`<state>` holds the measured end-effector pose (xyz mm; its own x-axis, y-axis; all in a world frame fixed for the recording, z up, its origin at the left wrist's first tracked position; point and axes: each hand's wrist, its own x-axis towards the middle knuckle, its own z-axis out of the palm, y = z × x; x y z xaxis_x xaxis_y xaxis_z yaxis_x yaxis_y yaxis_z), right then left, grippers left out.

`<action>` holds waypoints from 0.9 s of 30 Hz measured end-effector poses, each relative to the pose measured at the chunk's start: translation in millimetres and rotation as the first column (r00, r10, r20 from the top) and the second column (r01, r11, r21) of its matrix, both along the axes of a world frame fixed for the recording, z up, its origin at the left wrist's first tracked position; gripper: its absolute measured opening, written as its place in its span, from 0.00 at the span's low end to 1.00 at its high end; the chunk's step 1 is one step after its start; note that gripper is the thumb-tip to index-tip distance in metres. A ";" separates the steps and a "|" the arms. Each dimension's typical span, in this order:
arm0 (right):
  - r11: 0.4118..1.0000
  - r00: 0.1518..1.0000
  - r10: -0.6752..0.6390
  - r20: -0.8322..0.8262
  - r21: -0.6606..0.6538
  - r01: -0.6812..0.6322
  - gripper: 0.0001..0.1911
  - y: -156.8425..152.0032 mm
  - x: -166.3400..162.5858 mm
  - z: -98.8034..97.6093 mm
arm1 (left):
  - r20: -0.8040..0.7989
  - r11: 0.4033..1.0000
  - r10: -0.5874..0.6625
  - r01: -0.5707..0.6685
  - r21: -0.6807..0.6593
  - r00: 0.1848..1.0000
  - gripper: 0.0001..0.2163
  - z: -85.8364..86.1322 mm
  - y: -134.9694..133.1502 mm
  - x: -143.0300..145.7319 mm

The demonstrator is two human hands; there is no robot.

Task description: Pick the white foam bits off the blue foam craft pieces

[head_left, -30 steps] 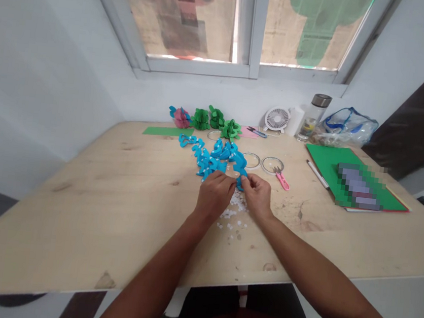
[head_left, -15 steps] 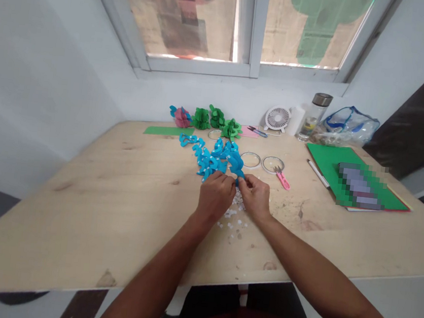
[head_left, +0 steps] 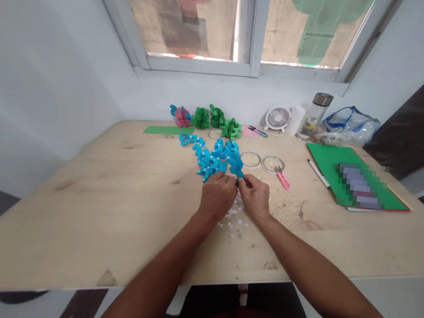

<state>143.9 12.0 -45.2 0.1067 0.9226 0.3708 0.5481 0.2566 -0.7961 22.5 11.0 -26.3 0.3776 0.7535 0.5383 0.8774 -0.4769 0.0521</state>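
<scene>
Between my two hands is a curled blue paper piece (head_left: pixel 236 166), its near end pinched in the fingers of both. My left hand (head_left: pixel 217 194) is closed, knuckles up, at that end. My right hand (head_left: pixel 255 197) meets it from the other side, thumb and finger pressed together on the paper. Just beyond them lies a heap of blue paper cutouts (head_left: pixel 209 159) with small white patches. Small white paper scraps (head_left: pixel 232 221) are scattered on the table under and in front of my hands. The fingertips are partly hidden.
Right of the heap lie two tape rolls (head_left: pixel 273 164) and pink thread snips (head_left: pixel 282 179). Green paper flowers (head_left: pixel 202 118) and a pink-and-blue one (head_left: pixel 182 117) line the wall, near a small fan (head_left: pixel 278 118) and a bottle (head_left: pixel 315 116). Green sheets (head_left: pixel 356 170) and a marker (head_left: pixel 318 173) are at right.
My left hand has shifted very slightly to the right, closer to my right hand. Both keep their pinch on the blue paper; the rest is the same.
</scene>
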 end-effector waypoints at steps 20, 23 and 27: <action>0.985 0.881 0.069 -0.467 -0.110 -0.135 0.18 9.9 3.8 -5.9 | 0.672 0.816 0.083 0.337 -0.470 0.736 0.06 9.2 13.9 -36.3; 0.985 0.876 0.070 -0.477 -0.107 -0.136 0.17 8.9 3.5 -4.2 | 0.590 0.792 0.052 0.327 -0.515 0.805 0.07 7.4 15.1 -37.2; 0.980 0.867 0.095 -0.490 -0.106 -0.167 0.16 6.5 2.5 -1.0 | 0.596 0.815 0.160 0.235 -0.530 0.787 0.11 11.0 14.1 -37.6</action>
<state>146.4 18.5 -46.2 0.1128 0.9789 0.1706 0.0578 0.1649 -0.9846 -15.1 25.1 -15.3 0.1673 0.9743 0.1509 0.5485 -0.2192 0.8069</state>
